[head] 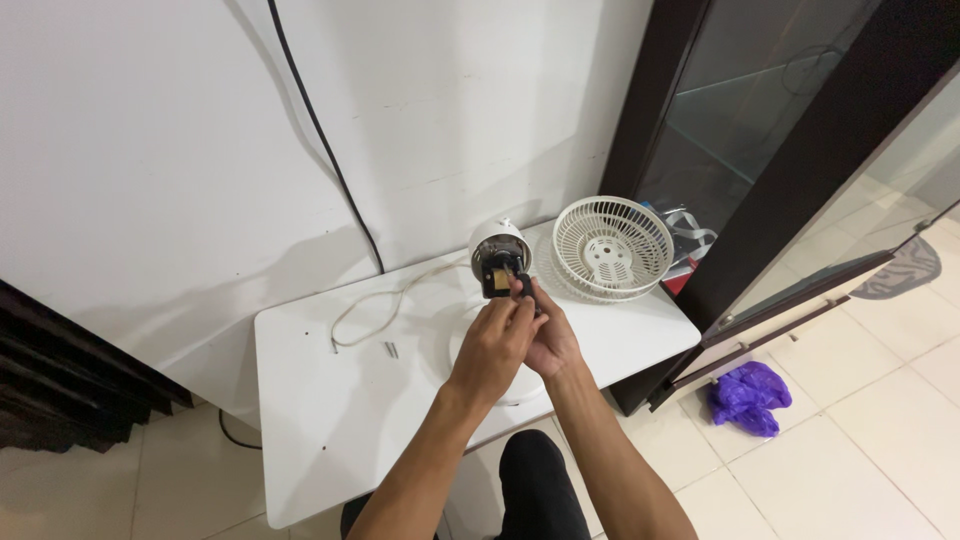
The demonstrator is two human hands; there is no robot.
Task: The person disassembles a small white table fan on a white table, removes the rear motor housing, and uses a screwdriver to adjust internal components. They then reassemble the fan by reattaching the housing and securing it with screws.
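Both hands meet above the far middle of a white table [330,420], working on a small white fan motor housing [497,243] that stands upright there with its open, dark front turned toward the camera. The left hand [495,345] comes in from below, its fingers curled and pinched together at the lower edge of the motor's dark face, where a small black part [522,284] sits between the fingertips. The right hand [553,338] lies just beside and partly behind the left, its fingers also bent inward and touching the same black part; how firmly either hand grips it cannot be told. Below the hands the fan's round white base [520,385] rests on the table, largely hidden by the wrists. A white cord [385,300] runs from the housing leftward across the table in a loose loop, and two small pale pieces [390,349] lie near its end. To the right of the housing a white fan grille [612,247] lies on the table's far corner. A black cable [325,140] hangs down the white wall behind. On the tiled floor at right lies a crumpled purple bag [748,396], beside a dark cabinet with glass doors [780,150].
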